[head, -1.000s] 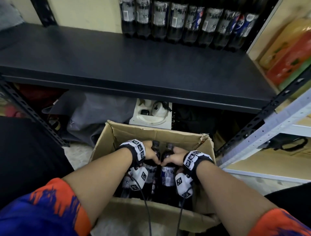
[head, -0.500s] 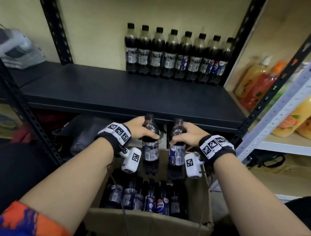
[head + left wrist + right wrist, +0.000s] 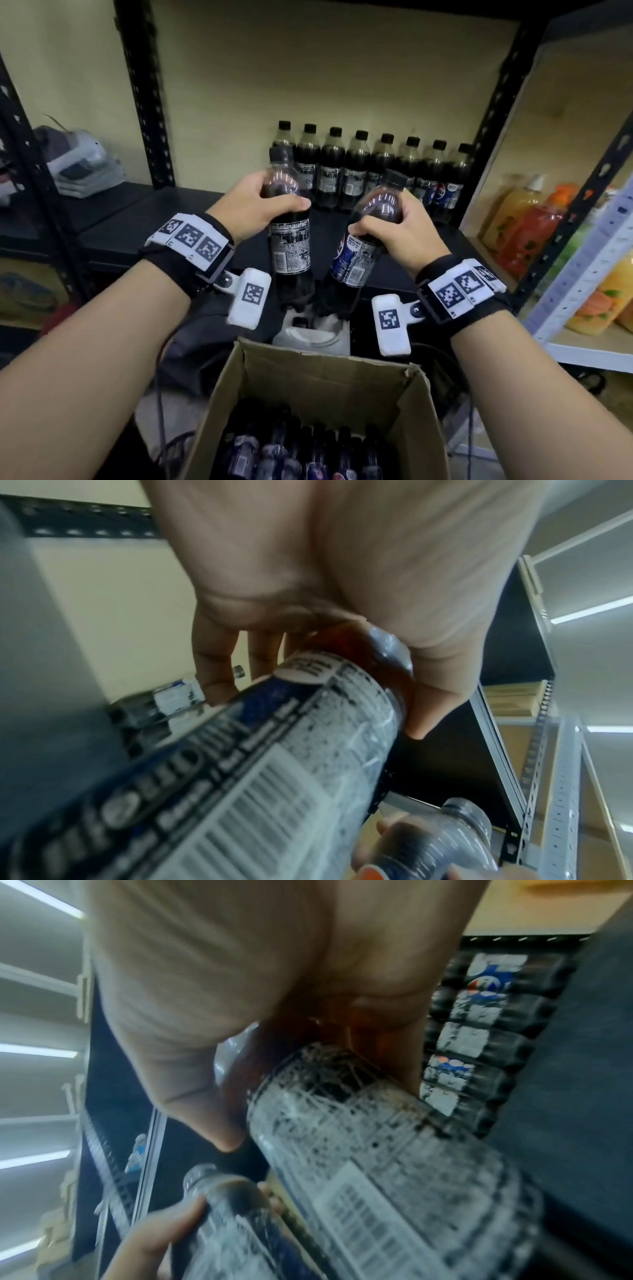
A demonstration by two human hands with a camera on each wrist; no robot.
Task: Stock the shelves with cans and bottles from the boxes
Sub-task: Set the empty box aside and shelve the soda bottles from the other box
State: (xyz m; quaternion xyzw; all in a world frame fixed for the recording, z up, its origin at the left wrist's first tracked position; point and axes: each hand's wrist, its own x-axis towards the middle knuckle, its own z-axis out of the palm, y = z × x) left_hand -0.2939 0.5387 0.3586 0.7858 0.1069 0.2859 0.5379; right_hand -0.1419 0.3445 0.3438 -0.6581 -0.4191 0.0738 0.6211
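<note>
My left hand (image 3: 270, 202) grips a dark cola bottle (image 3: 289, 246) round its shoulder, upright, above the black shelf (image 3: 137, 219). My right hand (image 3: 387, 222) grips a second cola bottle (image 3: 356, 260), its cap leaning to the right. Both bottles hang in front of a row of several cola bottles (image 3: 373, 171) standing at the back of the shelf. Below, the open cardboard box (image 3: 329, 377) holds several more bottles (image 3: 291, 455). In the left wrist view my fingers (image 3: 212, 669) wrap the labelled bottle (image 3: 274, 750). The right wrist view shows my palm over the other bottle (image 3: 377, 1150).
A black perforated upright (image 3: 147, 89) rises at the back left, another at the back right (image 3: 496, 113). A white rack on the right holds orange and yellow drink bottles (image 3: 534, 233). A grey bundle (image 3: 75, 164) lies on the shelf's left end.
Both hands have lifted a bottle each out of the box and raised them up over the shelf's front, toward the row at the back. The right bottle now tilts.
</note>
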